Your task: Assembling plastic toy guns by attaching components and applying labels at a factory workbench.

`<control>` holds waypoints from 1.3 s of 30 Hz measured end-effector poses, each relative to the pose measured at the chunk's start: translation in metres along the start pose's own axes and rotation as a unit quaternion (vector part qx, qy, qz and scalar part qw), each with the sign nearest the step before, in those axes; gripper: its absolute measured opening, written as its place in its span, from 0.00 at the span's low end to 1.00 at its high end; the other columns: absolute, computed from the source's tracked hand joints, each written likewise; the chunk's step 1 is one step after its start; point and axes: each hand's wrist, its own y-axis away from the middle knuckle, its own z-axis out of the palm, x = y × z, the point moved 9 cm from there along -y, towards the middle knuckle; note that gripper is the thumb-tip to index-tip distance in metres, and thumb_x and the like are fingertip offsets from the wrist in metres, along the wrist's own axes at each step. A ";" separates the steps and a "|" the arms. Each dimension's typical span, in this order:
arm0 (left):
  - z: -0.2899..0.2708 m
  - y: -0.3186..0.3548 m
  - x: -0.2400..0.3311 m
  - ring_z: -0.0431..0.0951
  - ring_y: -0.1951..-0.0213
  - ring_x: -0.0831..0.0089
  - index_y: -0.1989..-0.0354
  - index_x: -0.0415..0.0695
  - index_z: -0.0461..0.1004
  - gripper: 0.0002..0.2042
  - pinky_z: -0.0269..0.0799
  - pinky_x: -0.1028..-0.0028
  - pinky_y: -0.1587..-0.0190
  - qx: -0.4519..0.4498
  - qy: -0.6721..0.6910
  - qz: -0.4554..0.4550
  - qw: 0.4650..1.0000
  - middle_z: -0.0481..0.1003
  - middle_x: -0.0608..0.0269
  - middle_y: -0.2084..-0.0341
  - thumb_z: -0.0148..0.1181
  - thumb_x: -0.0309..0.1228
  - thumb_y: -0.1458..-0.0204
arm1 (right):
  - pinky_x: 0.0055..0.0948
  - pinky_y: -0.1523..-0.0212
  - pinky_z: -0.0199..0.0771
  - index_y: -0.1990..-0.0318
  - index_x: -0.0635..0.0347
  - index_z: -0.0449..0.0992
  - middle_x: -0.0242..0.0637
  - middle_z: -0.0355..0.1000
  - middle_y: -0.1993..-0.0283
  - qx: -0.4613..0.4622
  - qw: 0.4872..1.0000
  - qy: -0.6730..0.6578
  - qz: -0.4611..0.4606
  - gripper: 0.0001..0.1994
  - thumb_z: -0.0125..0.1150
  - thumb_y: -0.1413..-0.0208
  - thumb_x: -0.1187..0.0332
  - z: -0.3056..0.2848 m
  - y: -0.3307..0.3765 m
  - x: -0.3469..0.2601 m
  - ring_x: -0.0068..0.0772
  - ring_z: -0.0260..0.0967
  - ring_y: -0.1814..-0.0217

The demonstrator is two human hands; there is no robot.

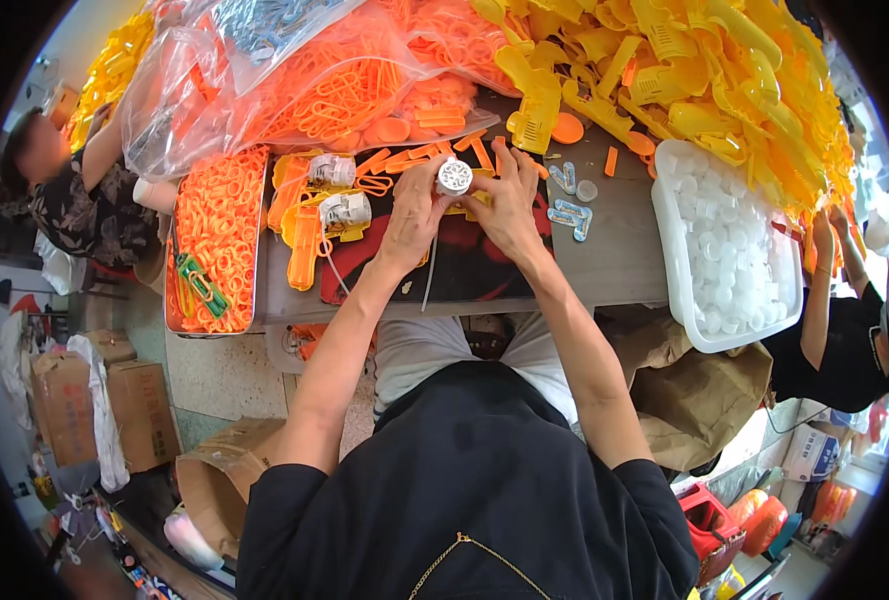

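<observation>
- At the left end of the grey table (619, 265), a metal-rimmed tray (261, 235) heaped with small orange plastic rings sits hard by the front edge.
- Next, yellow-and-orange plastic assemblies (304, 245) crowd in.
- Centre now: left hand (411, 215) clamped on a round white part (454, 177), up over the black-and-red mat (484, 268); right hand (509, 205) at its other side, grip hard to tell.
- Rightward, room to move!
- Then a translucent white plastic tub (673, 250), jutting past the front edge.
</observation>
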 end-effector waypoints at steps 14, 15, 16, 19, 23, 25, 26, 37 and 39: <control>0.003 -0.008 0.012 0.74 0.47 0.53 0.40 0.43 0.72 0.25 0.68 0.60 0.43 -0.033 -0.029 0.015 0.999 0.75 0.53 0.51 0.64 0.21 0.49 | 0.65 0.23 0.21 0.46 0.40 0.85 0.52 0.42 0.18 -0.198 0.978 -0.002 0.070 0.18 0.65 0.41 0.52 0.014 0.009 0.015 0.67 0.30 0.17; 0.004 -0.008 0.012 0.74 0.47 0.53 0.40 0.43 0.73 0.24 0.68 0.60 0.42 -0.033 -0.027 0.013 0.999 0.75 0.53 0.50 0.64 0.21 0.48 | 0.65 0.22 0.22 0.46 0.40 0.85 0.52 0.42 0.18 -0.189 0.978 -0.014 0.084 0.16 0.65 0.41 0.54 0.015 0.010 0.017 0.66 0.30 0.17; 0.005 -0.009 0.012 0.74 0.47 0.53 0.40 0.43 0.73 0.24 0.68 0.60 0.42 -0.035 -0.022 0.017 0.999 0.75 0.53 0.50 0.64 0.21 0.48 | 0.64 0.22 0.22 0.47 0.39 0.85 0.53 0.44 0.19 -0.175 0.981 -0.005 0.089 0.17 0.67 0.43 0.54 0.016 0.009 0.019 0.66 0.31 0.17; 0.005 -0.007 0.007 0.74 0.47 0.53 0.40 0.40 0.72 0.24 0.69 0.60 0.43 -0.025 -0.034 0.014 0.999 0.75 0.53 0.50 0.63 0.21 0.48 | 0.65 0.23 0.28 0.51 0.52 0.86 0.54 0.54 0.23 -0.077 0.994 0.022 0.074 0.20 0.72 0.50 0.54 0.007 0.002 0.007 0.64 0.39 0.19; 0.006 -0.006 0.004 0.74 0.47 0.53 0.40 0.40 0.72 0.24 0.68 0.60 0.43 -0.048 -0.025 -0.005 0.999 0.74 0.52 0.51 0.63 0.20 0.47 | 0.61 0.22 0.28 0.42 0.59 0.76 0.54 0.51 0.22 0.014 0.999 0.050 0.002 0.33 0.76 0.54 0.53 -0.007 0.007 -0.003 0.61 0.39 0.19; 0.004 -0.008 0.003 0.74 0.47 0.53 0.40 0.40 0.72 0.23 0.68 0.60 0.43 -0.044 -0.033 0.000 0.998 0.74 0.52 0.50 0.63 0.21 0.47 | 0.62 0.22 0.27 0.36 0.58 0.70 0.53 0.51 0.22 -0.008 0.999 0.044 -0.028 0.38 0.76 0.55 0.53 -0.015 0.015 -0.006 0.60 0.39 0.19; 0.002 -0.006 0.006 0.74 0.47 0.52 0.40 0.41 0.71 0.23 0.68 0.60 0.43 -0.042 -0.039 0.001 0.998 0.74 0.52 0.50 0.63 0.21 0.47 | 0.63 0.22 0.27 0.31 0.56 0.64 0.52 0.51 0.22 -0.032 0.997 0.040 -0.055 0.43 0.76 0.55 0.53 -0.023 0.019 -0.014 0.58 0.38 0.18; -0.013 0.000 -0.022 0.76 0.45 0.60 0.40 0.41 0.72 0.22 0.70 0.65 0.41 -0.092 0.169 -0.137 0.972 0.75 0.56 0.50 0.67 0.26 0.43 | 0.34 0.28 0.57 0.30 0.64 0.58 0.49 0.65 0.37 -0.117 0.980 -0.157 -0.033 0.43 0.76 0.54 0.70 -0.027 0.013 -0.018 0.42 0.60 0.30; -0.017 -0.010 -0.011 0.77 0.45 0.63 0.41 0.40 0.73 0.21 0.70 0.66 0.40 -0.118 0.162 -0.112 0.973 0.77 0.55 0.50 0.67 0.27 0.44 | 0.34 0.28 0.59 0.31 0.65 0.58 0.48 0.66 0.37 -0.119 0.969 -0.216 -0.013 0.43 0.76 0.54 0.70 -0.024 0.015 -0.018 0.41 0.61 0.30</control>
